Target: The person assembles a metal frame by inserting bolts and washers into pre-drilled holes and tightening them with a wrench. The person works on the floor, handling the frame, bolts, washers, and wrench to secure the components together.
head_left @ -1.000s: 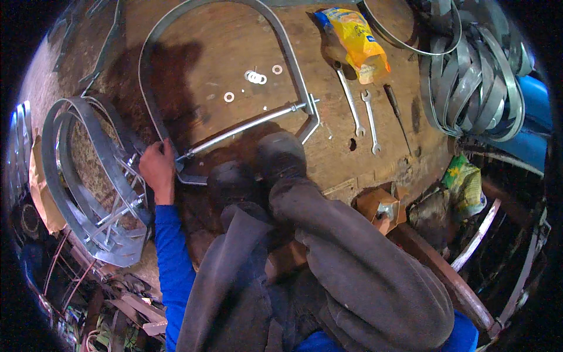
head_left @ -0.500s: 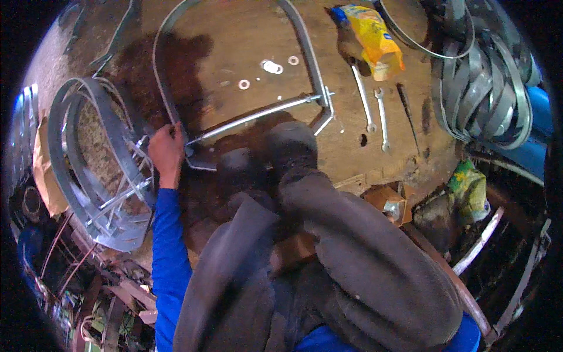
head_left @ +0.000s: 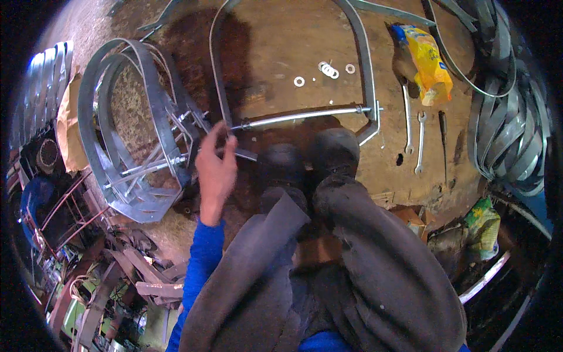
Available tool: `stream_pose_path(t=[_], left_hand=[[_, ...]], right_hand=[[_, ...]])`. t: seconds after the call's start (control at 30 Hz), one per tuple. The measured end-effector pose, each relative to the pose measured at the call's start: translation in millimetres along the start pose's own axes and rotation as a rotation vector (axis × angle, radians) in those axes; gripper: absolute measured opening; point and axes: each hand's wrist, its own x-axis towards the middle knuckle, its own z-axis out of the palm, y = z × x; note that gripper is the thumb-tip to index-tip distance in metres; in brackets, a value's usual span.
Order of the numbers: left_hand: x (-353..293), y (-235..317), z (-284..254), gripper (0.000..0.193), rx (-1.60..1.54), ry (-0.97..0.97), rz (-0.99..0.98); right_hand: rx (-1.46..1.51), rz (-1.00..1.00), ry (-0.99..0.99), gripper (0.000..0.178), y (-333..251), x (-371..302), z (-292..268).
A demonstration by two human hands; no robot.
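My left hand (head_left: 216,170) had slid up the threaded rod (head_left: 302,116), fingers (head_left: 218,134) pinched shut on its left end at the bent steel strap (head_left: 220,94), right hand unseen.

Worn brown floor (head_left: 293,41), daylit

sleeve: bright blue long sleeve (head_left: 202,264) on the near left arm
trousers: plain dark grey cloth trousers (head_left: 352,276)
shoes: two black rounded shoes (head_left: 311,158)
rod: shiny silver threaded metal rod (head_left: 299,116)
bands: dull grey bent steel bands (head_left: 129,135), far left
bag: yellow plastic bag (head_left: 431,61) with blue end, far right
board: brown stained wooden board (head_left: 281,41)
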Motion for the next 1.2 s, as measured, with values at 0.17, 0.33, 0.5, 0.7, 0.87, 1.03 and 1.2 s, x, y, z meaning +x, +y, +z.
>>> stream_pose_path(t=[0.17, 0.33, 0.5, 0.7, 0.87, 1.03, 1.2], left_hand=[[-34, 18, 16, 0.026, -0.291, -0.280, -0.002], [-32, 55, 43, 0.024, -0.538, -0.569, -0.014], [-31, 56, 59, 0.028, -0.711, -0.637, -0.122], [-30, 46, 71, 0.029, -0.905, -0.408, -0.356], [-29, 48, 63, 0.032, -1.017, -0.405, -0.530], [-24, -3, 47, 0.035, -0.848, -0.221, -0.411], [-13, -69, 22, 0.039, -0.726, 0.135, -0.484]], right_hand=[[0.582, -0.135, 0.154, 0.034, -135, 1, -32], [0.612, -0.342, -0.237, 0.026, -275, -30, -33], [0.402, -0.930, -0.525, 0.023, -382, -67, 7], [0.416, -1.388, -0.400, 0.023, -424, -86, 57], [0.468, -1.508, -0.382, 0.025, -426, -91, 75], [0.594, -0.857, -0.519, 0.030, -419, -55, 58], [0.725, -0.451, -0.348, 0.033, -375, 67, 76]])
